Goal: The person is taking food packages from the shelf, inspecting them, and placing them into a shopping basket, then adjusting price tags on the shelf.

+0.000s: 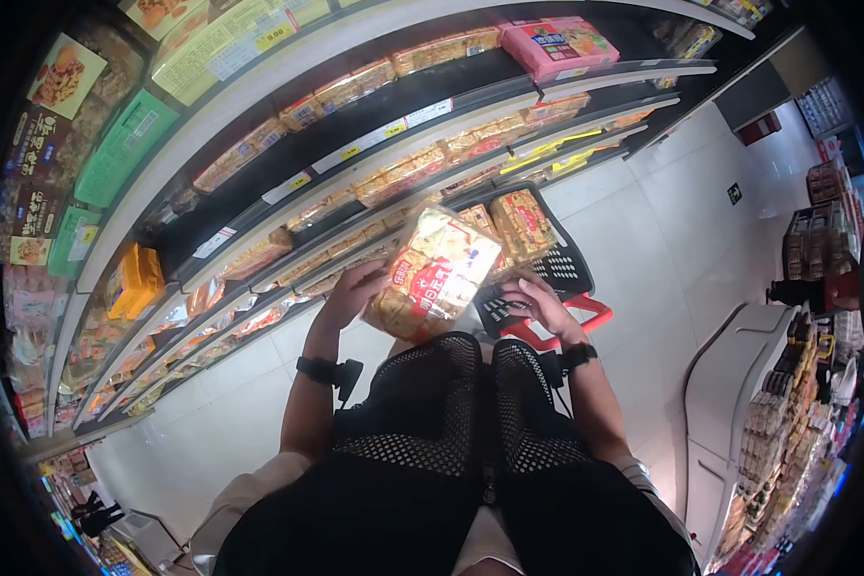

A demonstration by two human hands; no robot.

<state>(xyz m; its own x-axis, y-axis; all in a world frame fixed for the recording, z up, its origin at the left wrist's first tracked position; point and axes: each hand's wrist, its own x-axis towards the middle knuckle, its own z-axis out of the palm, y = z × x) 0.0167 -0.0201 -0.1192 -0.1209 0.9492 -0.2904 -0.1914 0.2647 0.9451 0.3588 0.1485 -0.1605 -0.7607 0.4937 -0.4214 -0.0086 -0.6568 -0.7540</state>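
Note:
My left hand [359, 292] grips the left edge of a clear-wrapped snack package [444, 274] with a red and white label, held tilted in front of my body. My right hand [540, 305] is off the package's lower right side, fingers apart and slightly bent, with nothing visible in it. Below it is a black shopping basket [568, 261] with a red handle [586, 322]. Two similar snack packs lie in the basket; the nearer one is partly hidden by the held package, and the other pack [523, 223] shows at the far end.
Long curved shelves with price tags [350, 152] run across the left and top, filled with wrapped snacks. A pink pack [559, 46] sits on an upper shelf, an orange pack [134, 280] at the left. Pale tiled floor [667, 206] lies right, beside a white display counter [734, 384] with goods.

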